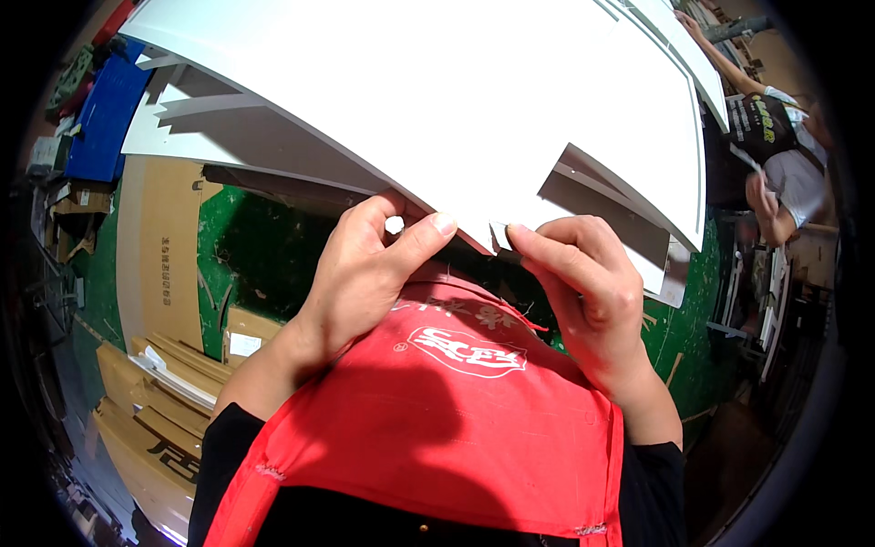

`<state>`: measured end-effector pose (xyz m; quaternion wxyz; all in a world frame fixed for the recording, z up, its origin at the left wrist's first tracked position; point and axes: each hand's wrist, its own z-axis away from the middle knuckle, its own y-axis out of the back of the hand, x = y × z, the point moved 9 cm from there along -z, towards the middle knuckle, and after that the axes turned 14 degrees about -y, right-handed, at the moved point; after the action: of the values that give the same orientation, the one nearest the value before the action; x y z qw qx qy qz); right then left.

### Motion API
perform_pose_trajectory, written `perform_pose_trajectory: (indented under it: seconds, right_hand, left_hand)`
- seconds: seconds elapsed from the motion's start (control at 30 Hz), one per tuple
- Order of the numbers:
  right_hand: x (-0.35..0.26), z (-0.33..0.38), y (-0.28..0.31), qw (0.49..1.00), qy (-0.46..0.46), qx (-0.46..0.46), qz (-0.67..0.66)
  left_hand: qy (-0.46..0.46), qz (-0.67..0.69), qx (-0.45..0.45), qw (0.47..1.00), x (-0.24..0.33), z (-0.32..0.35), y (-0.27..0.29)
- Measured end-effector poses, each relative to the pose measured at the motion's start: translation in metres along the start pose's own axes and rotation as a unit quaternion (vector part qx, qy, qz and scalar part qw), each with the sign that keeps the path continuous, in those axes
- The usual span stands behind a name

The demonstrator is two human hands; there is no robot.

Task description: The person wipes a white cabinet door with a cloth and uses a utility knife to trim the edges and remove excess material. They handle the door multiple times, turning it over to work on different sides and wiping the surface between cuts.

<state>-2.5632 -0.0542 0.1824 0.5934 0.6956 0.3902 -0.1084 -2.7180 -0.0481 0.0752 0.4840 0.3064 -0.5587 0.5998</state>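
A large white panel point(401, 82) with a rectangular notch fills the upper middle in front of me. My left hand point(360, 269) grips its near edge, thumb on top and the other fingers partly hidden beneath. Between that thumb and forefinger shows the end of a small white rod-like thing point(394, 224); its full shape is hidden. My right hand point(588, 283) is closed in a pinch on a small white strip point(500, 235) at the panel's near corner, left of the notch. Whether the strip is still joined to the panel I cannot tell.
Below the large panel lies another white panel point(146, 128). Flat cardboard point(159, 246) and stacked cartons point(150, 438) are on the green floor point(246, 246) to the left, near a blue bin point(105, 114). At the far right, another person point(775, 137) works beside a white panel.
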Motion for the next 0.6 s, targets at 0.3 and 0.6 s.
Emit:
perform_pose_trajectory:
  seconds: [0.3, 0.6]
  right_hand:
    - [-0.003, 0.002, 0.006, 1.0, 0.006, 0.015, -0.006]
    - [0.0, 0.005, 0.001, 1.0, 0.016, 0.014, -0.005]
  left_hand:
    - [-0.01, -0.012, 0.001, 1.0, 0.0, -0.002, 0.001]
    - [0.009, 0.003, -0.002, 1.0, -0.001, 0.0, 0.001]
